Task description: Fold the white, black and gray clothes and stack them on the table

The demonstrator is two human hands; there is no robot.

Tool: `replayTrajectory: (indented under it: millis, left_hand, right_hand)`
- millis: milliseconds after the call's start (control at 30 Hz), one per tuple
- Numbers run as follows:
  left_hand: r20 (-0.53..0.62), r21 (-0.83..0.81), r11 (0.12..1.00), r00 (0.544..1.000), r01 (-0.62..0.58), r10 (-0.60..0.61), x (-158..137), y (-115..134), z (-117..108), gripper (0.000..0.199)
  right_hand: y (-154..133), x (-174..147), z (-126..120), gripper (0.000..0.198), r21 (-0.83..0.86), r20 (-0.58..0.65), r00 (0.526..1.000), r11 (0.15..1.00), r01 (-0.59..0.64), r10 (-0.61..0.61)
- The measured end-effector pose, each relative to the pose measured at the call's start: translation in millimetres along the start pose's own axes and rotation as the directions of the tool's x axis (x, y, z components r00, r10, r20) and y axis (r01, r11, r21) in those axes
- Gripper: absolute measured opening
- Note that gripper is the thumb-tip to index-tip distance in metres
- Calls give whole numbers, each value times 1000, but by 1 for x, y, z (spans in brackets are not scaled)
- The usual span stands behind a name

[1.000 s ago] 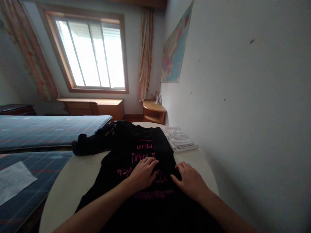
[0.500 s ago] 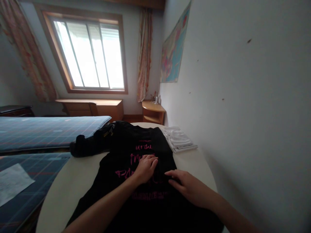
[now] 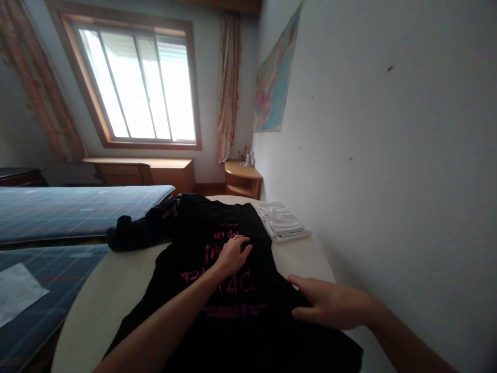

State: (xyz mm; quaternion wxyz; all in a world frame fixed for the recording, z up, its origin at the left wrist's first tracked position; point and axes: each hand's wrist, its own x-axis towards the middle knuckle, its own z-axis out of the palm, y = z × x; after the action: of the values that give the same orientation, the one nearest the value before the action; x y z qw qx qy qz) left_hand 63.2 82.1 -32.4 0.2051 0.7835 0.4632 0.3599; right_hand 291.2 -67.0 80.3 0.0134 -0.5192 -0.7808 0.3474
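Note:
A black T-shirt [image 3: 217, 331] with pink lettering lies spread over a round cream table [image 3: 91, 305]. My left hand [image 3: 232, 255] rests on the print near the shirt's middle, fingers stretched out and the thumb apart. At the shirt's right edge is my right hand [image 3: 330, 303], its thumb and fingers apart against the dark cloth. Whether its fingertips pinch any fabric cannot be made out. Part of the lettering is hidden under my left hand and forearm.
Folded white cloth [image 3: 281, 223] sits at the table's far right, close to the wall. A dark bundle of clothing [image 3: 140, 233] lies at the far left edge. Beyond are plaid mattresses [image 3: 77, 212], one bearing a white sheet [image 3: 19, 290], and a wooden corner shelf [image 3: 243, 171].
My right hand has moved right and slightly down to the shirt's side. The left hand has shifted a little up the print. More of the lettering shows, and the shirt's lower right part is spread wider.

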Motion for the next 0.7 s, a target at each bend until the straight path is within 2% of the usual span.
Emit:
replayTrajectory:
  millis: [67, 100, 133, 167, 233, 267, 300, 333, 367, 400, 433, 500, 533, 567, 633, 667, 700]
  left_hand:
    - [-4, -9, 1000, 1000, 29, -29, 7, -5, -2, 31]
    - [1, -10, 999, 999, 45, -45, 10, -8, -3, 30]
    - [11, -10, 998, 998, 56, -56, 11, -11, -5, 30]
    - [25, -10, 998, 998, 64, -64, 10, -14, -6, 30]
    - [52, 1, 998, 997, 64, -64, 5, -19, -8, 28]
    - [65, 6, 998, 996, 58, -58, 1, -21, -9, 27]
    - [69, 17, 999, 997, 45, -46, -4, -21, -10, 27]
    - [60, 41, 999, 998, 25, -27, -10, -20, -11, 28]
    - [37, 79, 997, 999, -3, 0, -15, -17, -13, 31]
    - [7, 130, 991, 999, -38, 37, -21, -13, -15, 33]
    - [-19, 186, 979, 996, -80, 85, -27, -7, -17, 34]
    - [8, 271, 939, 976, -211, 217, -40, 10, -22, 30]
    - [87, 270, 913, 953, -305, 292, -47, 20, -24, 26]
    - [209, 232, 875, 901, -424, 381, -54, 30, -26, 24]
    - [446, 97, 757, 708, -646, 547, -68, 49, -27, 28]
    - [519, 34, 694, 606, -719, 603, -75, 57, -27, 30]
    - [563, -11, 642, 526, -767, 637, -81, 64, -27, 32]
  right_hand:
    - [-9, 1, -3, 64, 234, 88, 991, 969, 78, -101]
    - [-13, 4, -2, 73, 345, 171, 975, 935, 77, -144]
    - [-16, 7, 2, 82, 445, 268, 942, 893, 63, -201]
    - [-19, 12, 7, 89, 530, 371, 889, 847, 35, -268]
    - [-18, 25, 20, 91, 628, 493, 786, 778, -24, -373]
    - [-15, 33, 26, 84, 635, 490, 787, 772, -28, -375]
    - [-11, 41, 30, 73, 611, 439, 836, 792, -9, -329]
    - [-6, 49, 33, 60, 549, 331, 912, 835, 23, -243]
    - [1, 57, 35, 48, 446, 170, 976, 894, 49, -138]
    - [9, 66, 35, 37, 313, -21, 999, 949, 41, -37]
    - [18, 74, 34, 30, 171, -212, 977, 985, 1, 36]
    - [34, 91, 30, 22, -24, -467, 877, 989, -146, 118]
    - [42, 99, 27, 22, -56, -529, 835, 975, -214, 153]
    - [48, 108, 25, 23, -60, -566, 803, 962, -267, 188]
    - [58, 123, 21, 27, -33, -601, 761, 945, -327, 242]
    - [61, 130, 19, 29, -24, -612, 748, 939, -343, 258]
    - [63, 137, 19, 32, -21, -621, 736, 933, -359, 269]
